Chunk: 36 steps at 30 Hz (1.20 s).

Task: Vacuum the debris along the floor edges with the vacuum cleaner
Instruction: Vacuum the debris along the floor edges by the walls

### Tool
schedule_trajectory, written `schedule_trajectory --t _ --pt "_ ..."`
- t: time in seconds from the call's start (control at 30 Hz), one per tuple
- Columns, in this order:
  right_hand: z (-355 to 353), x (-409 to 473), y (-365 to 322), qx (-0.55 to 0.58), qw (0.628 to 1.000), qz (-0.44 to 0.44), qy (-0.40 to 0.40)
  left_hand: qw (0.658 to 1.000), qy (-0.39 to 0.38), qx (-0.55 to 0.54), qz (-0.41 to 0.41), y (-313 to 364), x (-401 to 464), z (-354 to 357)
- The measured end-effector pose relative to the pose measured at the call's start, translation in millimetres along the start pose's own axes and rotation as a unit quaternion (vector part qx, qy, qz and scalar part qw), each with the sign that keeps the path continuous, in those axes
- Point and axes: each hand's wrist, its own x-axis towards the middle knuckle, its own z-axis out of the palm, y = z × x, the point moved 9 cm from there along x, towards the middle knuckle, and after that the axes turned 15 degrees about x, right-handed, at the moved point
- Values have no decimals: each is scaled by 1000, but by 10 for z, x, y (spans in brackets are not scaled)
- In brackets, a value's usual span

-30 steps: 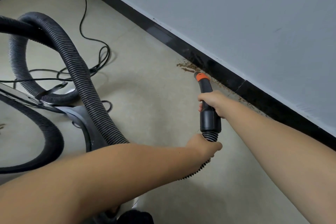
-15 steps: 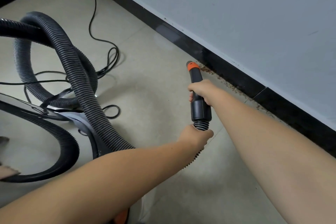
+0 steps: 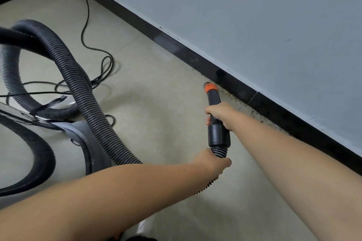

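Note:
My right hand [image 3: 217, 112] grips the black vacuum nozzle [image 3: 216, 133] around its middle. The nozzle's orange tip [image 3: 210, 87] points at the foot of the black skirting board [image 3: 195, 60]. My left hand [image 3: 212, 161] grips the ribbed black hose [image 3: 84, 88] just behind the nozzle's collar. Brown debris [image 3: 231, 96] lies in a thin line along the skirting to the right of the tip, partly hidden behind my right forearm.
The hose loops over the vacuum cleaner body [image 3: 86, 143] at the left. A thin black power cable [image 3: 86, 31] trails across the beige tiled floor toward the far corner. A pale grey wall [image 3: 254, 15] rises above the skirting.
The nozzle tip has moved along the skirting and the brown pile that lay ahead of it is gone from the floor. My view has shifted, with the wall corner now showing.

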Motion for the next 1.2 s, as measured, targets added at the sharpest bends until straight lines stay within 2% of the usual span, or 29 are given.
schedule_trajectory --t 0.47,0.67,1.2 --pt "-1059 -437 699 129 987 75 56 987 -132 92 19 195 -341 828" --pt "-980 -353 621 134 988 71 35 990 -109 84 20 201 -260 762" --pt "-186 172 215 140 990 26 -19 1000 -13 20 -3 -5 287 139"
